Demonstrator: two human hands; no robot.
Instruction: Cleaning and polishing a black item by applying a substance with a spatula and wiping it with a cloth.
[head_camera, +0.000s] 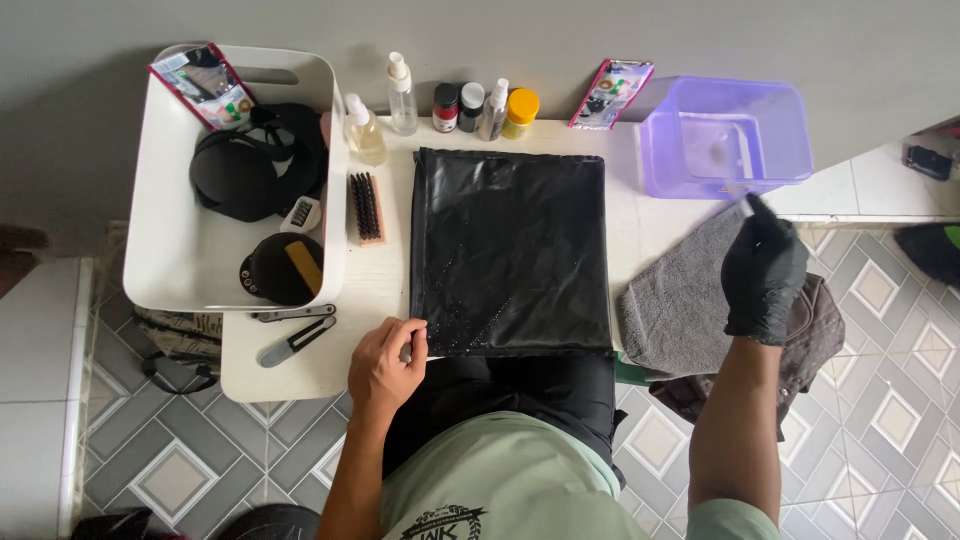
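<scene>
White table (380, 290) on tiled floor; left hand (385, 365) pinches black sheet (510, 250) corner, gloved right hand (763, 275) seemingly open over grey towel (675, 300)

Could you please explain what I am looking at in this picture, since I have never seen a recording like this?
There is no machine here: a person wears a camera on the head, so this single picture looks straight down at their own two hands and a small white table.

The left hand is bare and pinches the near corner of a black sheet spread on the table; a thin pale object shows at its fingers, too small to identify. The right hand wears a black glove and hangs over a grey towel, beside a clear purple tub.

To the left, a white bin holds black caps. Beside it lies a brush. Small bottles stand along the wall.
</scene>
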